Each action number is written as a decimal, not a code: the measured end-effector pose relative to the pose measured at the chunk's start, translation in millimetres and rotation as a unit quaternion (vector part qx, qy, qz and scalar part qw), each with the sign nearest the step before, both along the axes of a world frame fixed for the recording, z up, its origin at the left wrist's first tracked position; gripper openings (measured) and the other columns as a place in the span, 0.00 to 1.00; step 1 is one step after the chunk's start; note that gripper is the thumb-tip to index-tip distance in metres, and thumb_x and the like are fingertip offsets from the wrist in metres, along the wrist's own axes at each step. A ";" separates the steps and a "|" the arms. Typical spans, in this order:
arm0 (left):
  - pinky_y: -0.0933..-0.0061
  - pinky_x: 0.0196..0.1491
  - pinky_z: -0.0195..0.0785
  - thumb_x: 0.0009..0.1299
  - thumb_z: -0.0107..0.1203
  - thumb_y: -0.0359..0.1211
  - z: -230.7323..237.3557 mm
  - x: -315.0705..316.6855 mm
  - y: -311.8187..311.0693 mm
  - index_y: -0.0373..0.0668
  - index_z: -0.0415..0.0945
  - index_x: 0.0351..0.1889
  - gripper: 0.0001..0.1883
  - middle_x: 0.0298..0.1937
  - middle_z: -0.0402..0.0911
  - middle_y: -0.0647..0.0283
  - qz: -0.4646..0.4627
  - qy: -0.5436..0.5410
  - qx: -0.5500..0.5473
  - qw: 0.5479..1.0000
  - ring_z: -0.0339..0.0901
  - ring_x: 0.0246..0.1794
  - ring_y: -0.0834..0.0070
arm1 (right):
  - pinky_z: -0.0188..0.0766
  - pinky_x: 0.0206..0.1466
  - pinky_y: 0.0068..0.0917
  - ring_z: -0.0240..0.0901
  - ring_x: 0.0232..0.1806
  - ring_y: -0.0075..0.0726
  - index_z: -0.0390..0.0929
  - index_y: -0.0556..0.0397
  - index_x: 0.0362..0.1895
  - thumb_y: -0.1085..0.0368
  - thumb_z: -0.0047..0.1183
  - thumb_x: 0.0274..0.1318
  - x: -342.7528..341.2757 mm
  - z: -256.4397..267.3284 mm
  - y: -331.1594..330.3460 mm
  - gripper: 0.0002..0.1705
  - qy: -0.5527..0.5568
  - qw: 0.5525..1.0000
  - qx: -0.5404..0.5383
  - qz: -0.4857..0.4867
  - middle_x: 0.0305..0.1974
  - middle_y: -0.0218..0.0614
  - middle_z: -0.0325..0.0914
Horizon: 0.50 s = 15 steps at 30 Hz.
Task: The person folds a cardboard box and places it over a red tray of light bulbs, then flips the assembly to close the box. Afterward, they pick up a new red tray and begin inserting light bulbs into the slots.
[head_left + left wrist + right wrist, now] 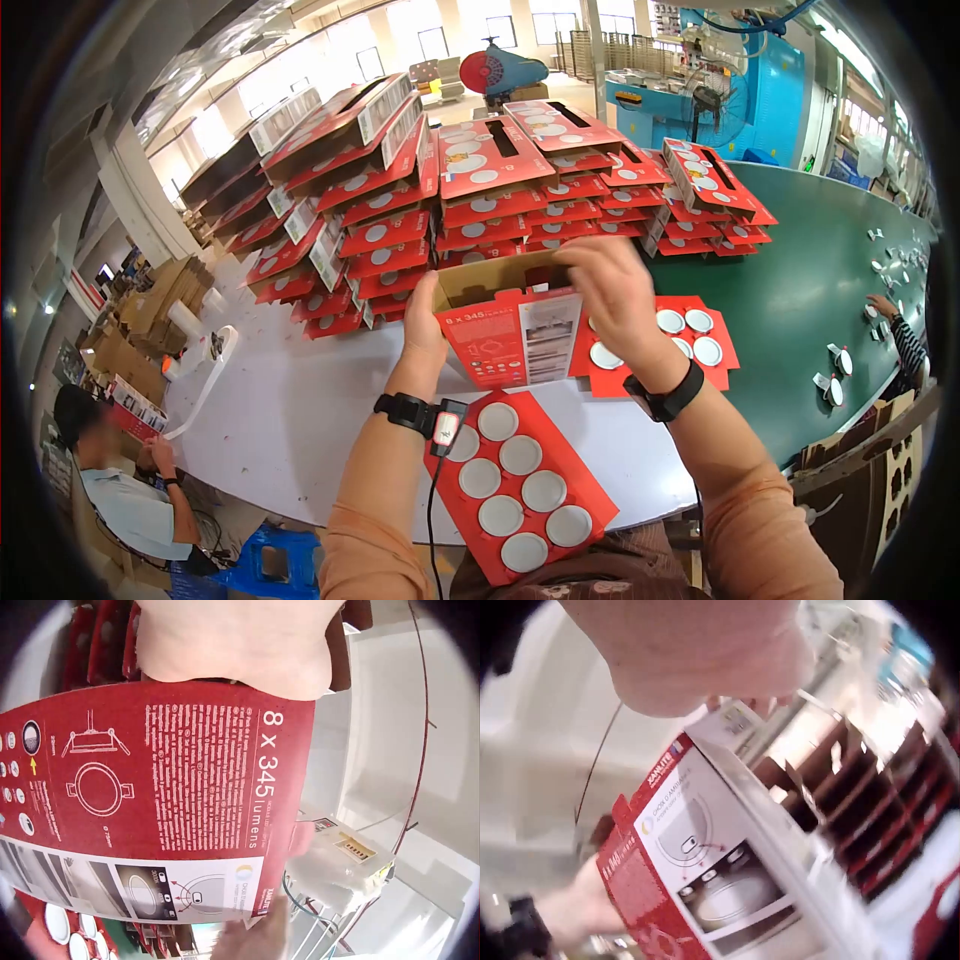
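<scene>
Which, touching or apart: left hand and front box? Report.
Touching: the head view shows the left hand against the left side of the front box.

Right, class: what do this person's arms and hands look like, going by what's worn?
The left hand and right hand are gloveless. The sleeves are light orange. Each wrist wears a black strap; the left one carries a small box with a pale face and thin black cable.

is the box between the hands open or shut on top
Open: in the head view, the brown inside of the box shows above its red front edge.
</scene>
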<state>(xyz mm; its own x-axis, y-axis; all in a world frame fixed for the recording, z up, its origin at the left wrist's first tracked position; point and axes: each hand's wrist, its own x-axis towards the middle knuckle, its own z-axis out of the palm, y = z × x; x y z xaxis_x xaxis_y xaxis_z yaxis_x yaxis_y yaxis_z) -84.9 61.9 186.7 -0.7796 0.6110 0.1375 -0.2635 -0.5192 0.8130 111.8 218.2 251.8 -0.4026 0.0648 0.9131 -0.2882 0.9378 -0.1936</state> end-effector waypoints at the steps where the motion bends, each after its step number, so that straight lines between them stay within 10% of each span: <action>1: 0.67 0.52 0.67 0.72 0.42 0.44 2.7 0.7 -1.2 0.38 0.74 0.47 0.20 0.45 0.79 0.58 -0.016 -0.007 -0.003 1.000 0.76 0.46 0.67 | 0.69 0.44 0.38 0.73 0.38 0.49 0.77 0.54 0.40 0.64 0.48 0.59 -3.9 -1.1 -4.3 0.09 -0.064 0.998 -0.010 0.026 0.35 0.43 0.77; 8: 0.67 0.51 0.67 0.72 0.42 0.43 -20.5 -16.1 -4.0 0.38 0.73 0.49 0.20 0.46 0.79 0.58 0.034 0.031 -0.029 0.999 0.76 0.48 0.67 | 0.70 0.41 0.36 0.75 0.35 0.48 0.82 0.55 0.31 0.50 0.52 0.55 -27.8 41.2 -18.3 0.20 -0.402 0.886 -0.231 0.005 0.27 0.43 0.79; 10: 0.67 0.51 0.67 0.72 0.42 0.43 -13.3 -6.1 -7.5 0.38 0.73 0.49 0.19 0.47 0.79 0.58 0.074 0.058 -0.037 0.995 0.76 0.48 0.68 | 0.70 0.40 0.35 0.76 0.34 0.44 0.83 0.55 0.31 0.45 0.51 0.56 -34.3 32.9 -17.4 0.24 -0.407 0.912 0.039 -0.031 0.28 0.40 0.80; 12: 0.68 0.51 0.68 0.72 0.43 0.42 -11.2 -1.0 -8.8 0.38 0.73 0.49 0.18 0.47 0.79 0.59 0.078 0.082 -0.051 0.992 0.76 0.48 0.69 | 0.69 0.40 0.35 0.76 0.35 0.40 0.83 0.52 0.35 0.41 0.47 0.58 -33.8 39.5 -15.7 0.27 -0.462 0.883 0.068 -0.044 0.29 0.40 0.80; 15: 0.70 0.49 0.65 0.73 0.41 0.42 -7.0 8.0 -5.8 0.37 0.73 0.46 0.18 0.42 0.78 0.61 0.049 0.074 -0.023 0.996 0.73 0.43 0.74 | 0.69 0.40 0.34 0.75 0.33 0.39 0.82 0.53 0.37 0.38 0.45 0.58 -31.7 49.5 -14.7 0.31 -0.547 0.822 -0.156 0.026 0.28 0.45 0.78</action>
